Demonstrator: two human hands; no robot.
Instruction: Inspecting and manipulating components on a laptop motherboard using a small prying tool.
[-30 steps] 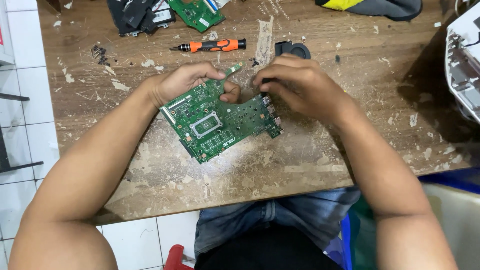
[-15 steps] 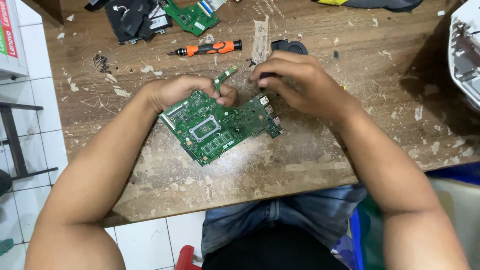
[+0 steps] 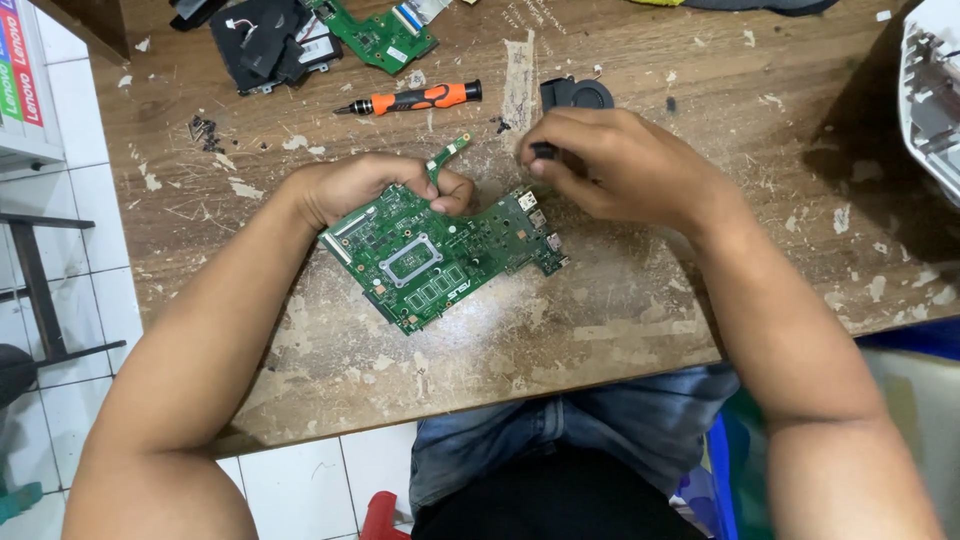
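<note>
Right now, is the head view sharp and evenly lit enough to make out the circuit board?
Head view: the green circuit board is sharp and evenly lit, without glare; the left hand holds its top edge; the right hand casts a soft shadow on the wooden table; a darker shadow covers the table's upper right.

Right hand (image 3: 625, 165) now off circuit board (image 3: 440, 255)

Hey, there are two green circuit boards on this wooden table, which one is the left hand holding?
The large green circuit board near the table's front edge; the left hand grips its far side. The smaller board lies untouched at the back.
</note>
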